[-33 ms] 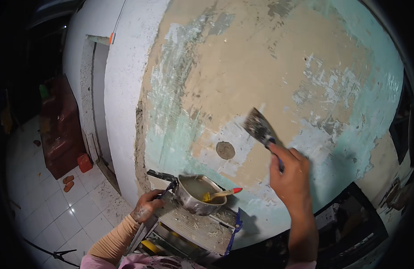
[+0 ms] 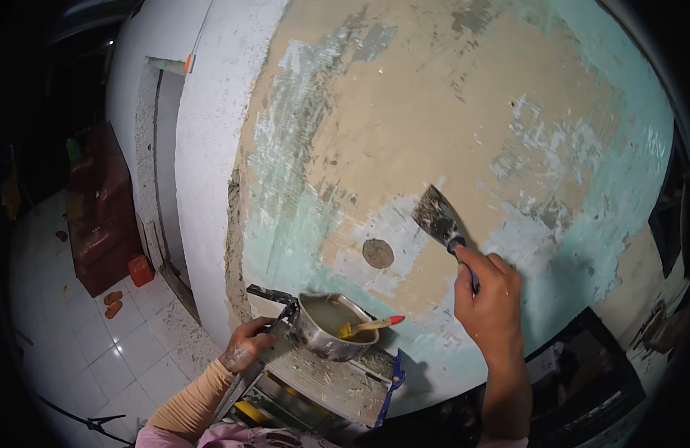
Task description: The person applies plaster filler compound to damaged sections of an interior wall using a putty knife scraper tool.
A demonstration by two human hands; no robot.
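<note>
My right hand [image 2: 490,299] is closed around the handle of a putty knife [image 2: 437,214]. Its broad, smeared blade lies against or very close to the patchy wall [image 2: 390,142], up and right of a round grey patch [image 2: 378,254]. My left hand [image 2: 248,343] is closed on a dark blue edge at the top of a stepladder [image 2: 315,373]; the fingers partly hide it, and it lies close to the pan. On the ladder top stands a metal saucepan [image 2: 326,345] of cloudy liquid. A paintbrush [image 2: 375,325] with yellow bristles and a red handle tip leans in it.
Scrapings litter the ladder top. At the left are a doorway [image 2: 168,164], a reddish-brown piece of furniture [image 2: 102,216], a red container [image 2: 141,271] and orange slippers [image 2: 113,305] on white floor tiles [image 2: 113,369]. A black-framed object [image 2: 576,366] stands below the wall at the right.
The putty knife and my right hand have shifted slightly right and down along the wall. The whole view has moved a little. My left hand keeps its grip.
</note>
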